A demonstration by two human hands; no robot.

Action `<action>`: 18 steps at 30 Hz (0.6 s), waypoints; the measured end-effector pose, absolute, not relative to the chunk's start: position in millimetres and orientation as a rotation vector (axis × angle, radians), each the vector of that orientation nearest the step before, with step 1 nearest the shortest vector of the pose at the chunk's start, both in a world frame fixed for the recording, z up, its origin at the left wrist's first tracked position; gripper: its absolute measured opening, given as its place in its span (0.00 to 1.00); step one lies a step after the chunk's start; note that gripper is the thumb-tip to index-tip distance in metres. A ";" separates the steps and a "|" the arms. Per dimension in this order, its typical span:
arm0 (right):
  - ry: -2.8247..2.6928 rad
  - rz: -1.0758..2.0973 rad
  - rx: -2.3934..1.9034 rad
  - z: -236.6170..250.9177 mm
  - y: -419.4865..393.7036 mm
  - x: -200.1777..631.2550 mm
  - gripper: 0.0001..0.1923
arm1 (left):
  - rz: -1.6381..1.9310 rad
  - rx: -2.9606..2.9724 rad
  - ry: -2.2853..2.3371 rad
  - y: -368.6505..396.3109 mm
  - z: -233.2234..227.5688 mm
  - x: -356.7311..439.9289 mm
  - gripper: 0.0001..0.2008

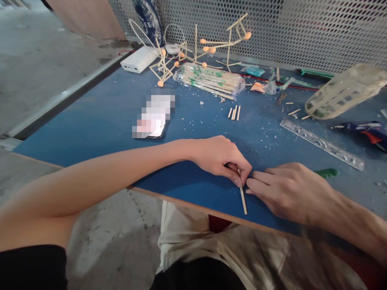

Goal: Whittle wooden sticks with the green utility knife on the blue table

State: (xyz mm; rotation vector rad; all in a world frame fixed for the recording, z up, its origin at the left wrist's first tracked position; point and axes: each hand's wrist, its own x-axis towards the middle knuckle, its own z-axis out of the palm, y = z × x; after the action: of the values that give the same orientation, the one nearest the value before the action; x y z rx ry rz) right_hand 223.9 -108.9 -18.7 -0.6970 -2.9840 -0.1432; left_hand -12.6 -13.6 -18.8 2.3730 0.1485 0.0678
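Fingers of the left hand [222, 159] pinch a thin wooden stick [243, 199] lying near the blue desk's [105, 121] front edge; the right hand [286, 191] presses fingertips beside it, grasping nothing visible. Green print on the wrapped chopstick bundle [211, 79] is unreadable.

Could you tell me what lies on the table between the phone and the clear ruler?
In the head view, three short cut sticks lie side by side between the phone and the ruler, amid white crumbs on the blue table.
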 end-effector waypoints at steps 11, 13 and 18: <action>-2.940 -0.147 -0.771 -22.4 -118.0 219.8 0.10 | 0.068 2.382 0.179 -15.3 -17.1 -14.0 0.05; -2.928 -0.108 -0.761 -20.5 -116.2 221.7 0.09 | 0.051 2.358 0.164 -14.8 -16.7 -14.6 0.05; -2.931 -0.093 -0.788 -18.1 -114.5 225.5 0.09 | 0.060 2.341 0.157 -14.7 -17.5 -15.3 0.05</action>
State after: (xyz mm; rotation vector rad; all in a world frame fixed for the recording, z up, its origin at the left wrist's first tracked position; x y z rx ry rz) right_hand 225.5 -114.5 -18.1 -0.7877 -2.9306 -0.0931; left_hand -15.3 -14.7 -17.5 2.3411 0.1569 0.0602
